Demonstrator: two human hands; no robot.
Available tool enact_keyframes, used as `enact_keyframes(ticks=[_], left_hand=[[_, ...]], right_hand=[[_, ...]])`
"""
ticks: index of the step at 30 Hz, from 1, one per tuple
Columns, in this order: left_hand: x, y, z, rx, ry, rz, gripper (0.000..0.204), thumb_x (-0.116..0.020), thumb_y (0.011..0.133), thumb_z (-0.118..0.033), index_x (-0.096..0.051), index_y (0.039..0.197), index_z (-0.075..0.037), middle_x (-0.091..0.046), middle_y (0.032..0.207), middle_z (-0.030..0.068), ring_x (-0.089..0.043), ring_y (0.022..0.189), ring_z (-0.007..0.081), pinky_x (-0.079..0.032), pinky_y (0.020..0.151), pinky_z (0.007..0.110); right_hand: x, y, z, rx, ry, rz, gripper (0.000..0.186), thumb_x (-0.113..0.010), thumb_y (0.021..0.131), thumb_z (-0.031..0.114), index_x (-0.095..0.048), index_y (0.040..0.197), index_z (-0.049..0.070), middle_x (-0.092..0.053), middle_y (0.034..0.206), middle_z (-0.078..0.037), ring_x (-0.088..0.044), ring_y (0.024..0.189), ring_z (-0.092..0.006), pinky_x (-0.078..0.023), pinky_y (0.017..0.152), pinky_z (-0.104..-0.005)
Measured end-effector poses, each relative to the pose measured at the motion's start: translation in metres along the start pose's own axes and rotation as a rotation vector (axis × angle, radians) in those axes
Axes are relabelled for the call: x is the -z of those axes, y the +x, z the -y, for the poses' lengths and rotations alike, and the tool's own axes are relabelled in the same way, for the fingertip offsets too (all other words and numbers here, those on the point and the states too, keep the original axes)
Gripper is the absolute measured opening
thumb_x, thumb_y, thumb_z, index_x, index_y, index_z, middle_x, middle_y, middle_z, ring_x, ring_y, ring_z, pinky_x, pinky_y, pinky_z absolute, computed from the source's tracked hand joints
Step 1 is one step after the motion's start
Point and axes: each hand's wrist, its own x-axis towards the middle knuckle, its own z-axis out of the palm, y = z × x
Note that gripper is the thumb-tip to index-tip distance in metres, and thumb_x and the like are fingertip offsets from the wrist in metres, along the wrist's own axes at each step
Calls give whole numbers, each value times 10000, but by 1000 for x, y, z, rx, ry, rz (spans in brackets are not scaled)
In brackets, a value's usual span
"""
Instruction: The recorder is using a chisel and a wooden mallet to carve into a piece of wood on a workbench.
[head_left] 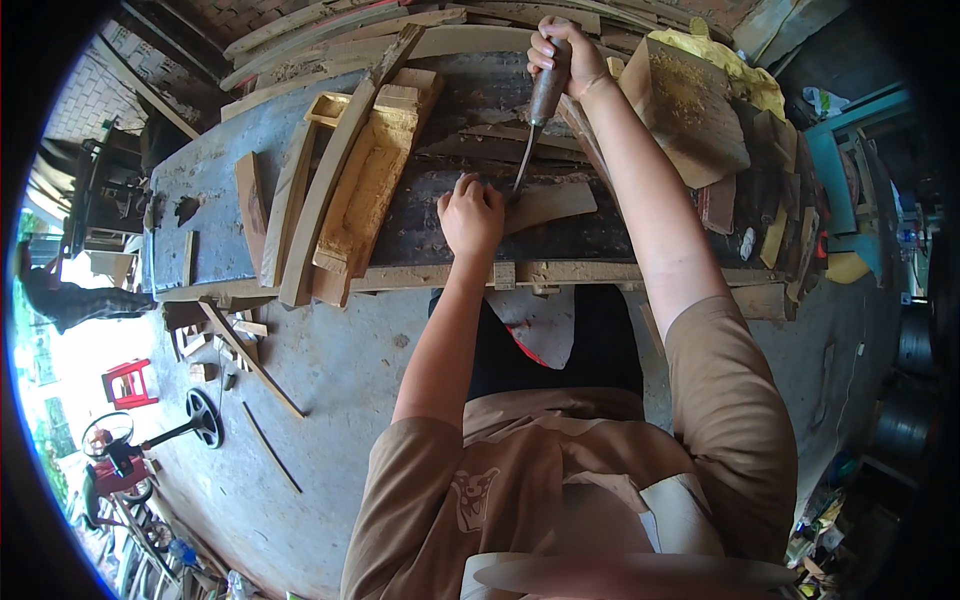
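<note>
My right hand point(575, 68) is raised over the far side of the workbench point(215, 225), wrapped round the thick handle of a chisel-like tool point(543, 98). Its narrow metal shaft slants down toward the bench, and the tip comes down just beside my left hand point(472, 213). That hand rests low on the bench with its fingers curled; whatever lies under them is hidden. Right beside its fingers is a short, flat piece of wood point(552, 206), whose left end meets the tool tip and my left hand. The exact form of the tip cannot be made out.
Left of my hands lie a hollowed yellowish wooden trough point(365, 185) and long wooden strips point(325, 190). A large wood block point(685, 110) dusted with sawdust stands at the right, beside yellow cloth point(735, 75). Wood offcuts and a red stool point(130, 384) are on the floor.
</note>
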Motion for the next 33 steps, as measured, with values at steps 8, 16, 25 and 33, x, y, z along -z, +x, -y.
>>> enact_keyframes(ticks=[8,16,25,33], left_hand=[[0,-2,-5,110,67,6,213,-511,776,-212,-589,707,-27,-619,945,112,-585,823,268,-391,816,371],[-5,-5,-2,122,99,-26,221,-510,775,-221,-584,696,-27,-601,1016,113,-569,884,258,-365,854,394],[-6,-6,0,165,102,-31,238,-507,774,-222,-587,663,-27,-602,1032,105,-567,903,254,-360,870,400],[-2,-5,-1,121,-16,-45,180,-535,745,-161,-579,644,-18,-619,964,118,-584,840,269,-412,792,380]], right_hand=[[-20,-21,2,117,-59,-165,159,-560,763,215,-440,745,114,-426,566,-6,-416,471,-112,-385,520,-298],[-76,-25,-6,391,-471,-450,224,-605,770,180,-498,625,47,-504,510,-37,-486,410,-117,-396,405,-253],[-78,-13,-15,459,-727,-808,217,-625,769,164,-506,658,20,-525,507,-43,-525,409,-117,-433,411,-257],[-25,-26,-6,370,-286,-669,180,-618,761,139,-493,695,28,-504,516,-60,-505,406,-148,-410,397,-294]])
